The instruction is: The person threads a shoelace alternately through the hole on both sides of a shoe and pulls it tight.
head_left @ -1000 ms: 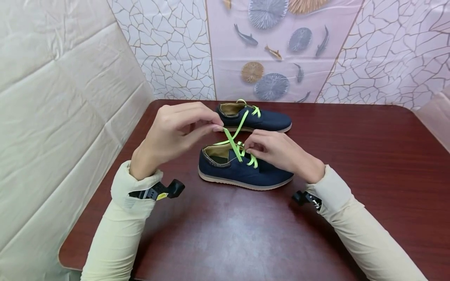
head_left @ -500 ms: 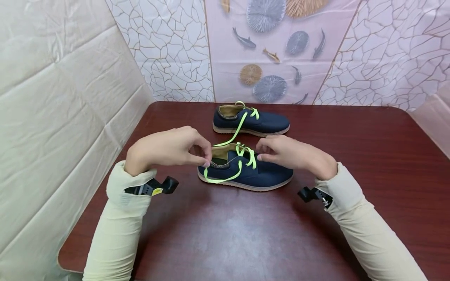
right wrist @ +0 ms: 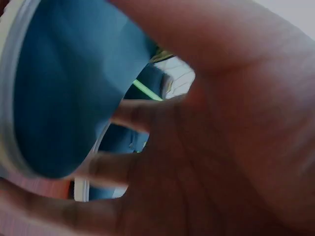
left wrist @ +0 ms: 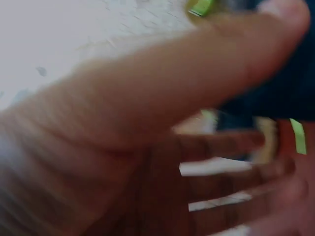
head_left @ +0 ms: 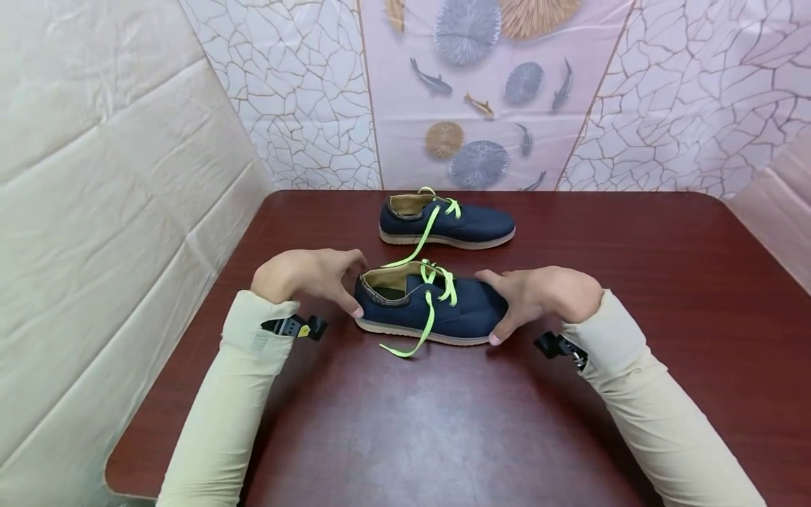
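Observation:
A dark blue shoe [head_left: 472, 303] with lime-green laces [head_left: 429, 320] lies on its sole, toe to the right, between both hands. At its heel my left hand [head_left: 310, 276] has the thumb against or very near the near side and the fingers behind. Around the toe my right hand [head_left: 538, 299] spreads, thumb on the near side, index finger on the far side. Both wrist views show fairly straight fingers, with a gap between the right palm [right wrist: 211, 147] and the toe [right wrist: 64, 98]. The left wrist view is blurred, so firm contact is hard to judge.
A matching blue shoe [head_left: 481, 222] stands farther back, its loose green lace [head_left: 426, 239] trailing toward the nearer shoe. Both rest on a dark red-brown table [head_left: 405, 422]. A patterned wall covering [head_left: 317, 91] rises behind the table's far edge.
My left hand has let go of the lace, whose end now hangs over the shoe's near side onto the table. It has moved to the heel; my right hand has shifted from the laces to the toe.

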Demonstrator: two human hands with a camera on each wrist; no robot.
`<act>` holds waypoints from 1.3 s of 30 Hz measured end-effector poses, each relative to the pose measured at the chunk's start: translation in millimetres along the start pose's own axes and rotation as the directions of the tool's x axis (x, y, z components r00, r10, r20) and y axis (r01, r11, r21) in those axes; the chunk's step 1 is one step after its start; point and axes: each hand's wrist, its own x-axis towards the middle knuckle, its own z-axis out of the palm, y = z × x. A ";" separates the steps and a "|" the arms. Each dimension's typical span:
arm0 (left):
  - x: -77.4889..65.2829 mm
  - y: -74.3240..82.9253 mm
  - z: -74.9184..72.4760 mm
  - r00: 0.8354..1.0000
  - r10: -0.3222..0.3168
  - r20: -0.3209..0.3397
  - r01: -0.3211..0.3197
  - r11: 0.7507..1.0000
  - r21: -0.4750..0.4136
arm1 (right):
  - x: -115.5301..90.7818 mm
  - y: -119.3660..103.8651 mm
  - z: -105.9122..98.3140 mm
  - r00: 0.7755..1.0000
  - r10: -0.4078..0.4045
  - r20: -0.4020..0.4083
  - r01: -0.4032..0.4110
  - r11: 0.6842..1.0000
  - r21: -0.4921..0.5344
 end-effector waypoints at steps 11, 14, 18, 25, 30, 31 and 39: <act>52.0 -34.3 18.6 0.970 0.230 0.080 -0.201 0.940 -0.275 | 1.5 25.0 -2.3 0.999 0.019 0.030 -0.020 0.999 0.034; 55.8 -37.0 24.0 0.959 0.278 0.063 -0.247 0.921 -0.301 | 1.4 29.8 0.5 0.994 0.041 0.105 -0.054 0.991 0.123; 52.2 -37.5 30.2 0.961 0.272 0.039 -0.242 0.906 -0.348 | -0.9 31.9 4.7 0.985 0.054 0.165 -0.095 0.963 0.251; 49.0 -41.6 51.8 0.946 0.320 -0.046 -0.310 0.859 -0.407 | -11.9 43.9 18.5 0.998 0.001 0.062 -0.020 0.952 0.306; 39.4 -50.2 70.3 0.949 0.271 -0.159 -0.314 0.845 -0.433 | -12.6 53.4 32.8 0.996 -0.056 -0.071 0.081 0.908 0.411; 36.3 -50.9 72.9 0.950 0.253 -0.185 -0.309 0.853 -0.421 | -12.7 55.6 35.8 0.993 -0.060 -0.102 0.100 0.891 0.444; 5.6 -52.3 90.1 0.950 0.107 -0.294 -0.272 0.745 -0.609 | -14.0 74.1 75.9 0.936 0.007 -0.353 0.297 0.525 0.798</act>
